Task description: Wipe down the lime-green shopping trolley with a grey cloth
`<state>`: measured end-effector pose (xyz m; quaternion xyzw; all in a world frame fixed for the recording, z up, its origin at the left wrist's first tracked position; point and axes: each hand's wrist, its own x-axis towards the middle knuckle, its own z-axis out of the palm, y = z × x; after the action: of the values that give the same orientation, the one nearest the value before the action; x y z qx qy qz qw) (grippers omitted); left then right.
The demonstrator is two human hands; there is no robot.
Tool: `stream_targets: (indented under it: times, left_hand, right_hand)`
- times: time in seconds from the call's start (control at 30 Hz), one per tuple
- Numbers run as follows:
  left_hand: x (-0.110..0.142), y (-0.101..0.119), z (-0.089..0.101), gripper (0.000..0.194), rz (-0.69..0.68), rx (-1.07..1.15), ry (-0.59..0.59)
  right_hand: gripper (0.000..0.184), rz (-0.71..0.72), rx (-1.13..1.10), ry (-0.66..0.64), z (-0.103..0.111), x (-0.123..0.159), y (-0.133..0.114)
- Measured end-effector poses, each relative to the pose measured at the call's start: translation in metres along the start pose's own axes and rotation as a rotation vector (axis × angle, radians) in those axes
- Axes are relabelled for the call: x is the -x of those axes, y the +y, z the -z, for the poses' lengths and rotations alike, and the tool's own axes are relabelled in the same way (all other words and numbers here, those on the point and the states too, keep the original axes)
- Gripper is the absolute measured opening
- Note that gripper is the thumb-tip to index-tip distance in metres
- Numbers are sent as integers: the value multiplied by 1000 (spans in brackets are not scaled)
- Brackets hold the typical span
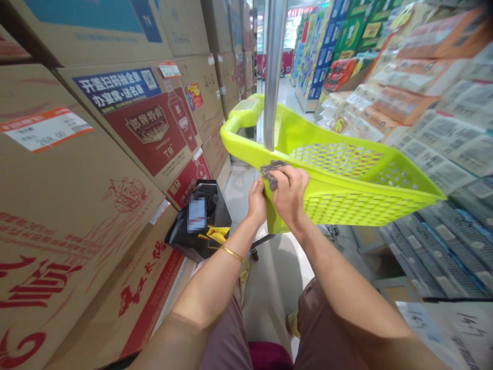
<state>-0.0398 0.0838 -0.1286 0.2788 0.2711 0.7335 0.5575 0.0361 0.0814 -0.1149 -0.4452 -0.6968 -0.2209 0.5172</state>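
A lime-green plastic shopping basket (358,210) with perforated sides is tilted in front of me, its handle end to the left. My right hand (290,192) is closed on a crumpled grey cloth (274,172) and presses it to the basket's outer side, just below the rim. Close beside it, my left hand (258,198) grips the basket's near corner; some of its fingers are hidden. A metal pole (273,77) rises from behind the basket's rim near the handle.
Stacked cardboard cartons (154,128) wall the left side. On the floor there stands a black bag (204,236) with a yellow item in it. Packaged goods (435,108) are piled along the right, and shelves of boxes (327,46) line the aisle farther back.
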Motion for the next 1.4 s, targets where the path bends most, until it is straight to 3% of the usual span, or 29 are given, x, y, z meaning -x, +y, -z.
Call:
stream_targets:
  times: [0.17, 0.47, 0.57, 0.83, 1.0, 1.23, 1.4]
  left_hand:
    - [-2, 2, -1, 14, 45, -23, 33]
    - [-2, 3, -3, 26, 81, -64, 16]
    - [-2, 5, -2, 22, 85, -43, 2]
    - [-2, 5, -5, 8, 29, -24, 52]
    - [-4, 5, -2, 10, 32, -25, 22]
    - [-9, 8, 1, 9, 77, -47, 8]
    - [-10, 4, 6, 11, 31, -68, 4]
  right_hand:
    - [25, 21, 7, -63, -5, 23, 7]
    - [26, 192, 61, -177, 2, 57, 16]
    - [27, 172, 61, -201, 4, 51, 15]
    - [26, -25, -23, -62, 2, 1, 0]
    - [24, 0, 15, -68, -2, 12, 3]
    - [28, 133, 39, -288, 2, 54, 14]
    - [28, 186, 43, -360, 8, 62, 16]
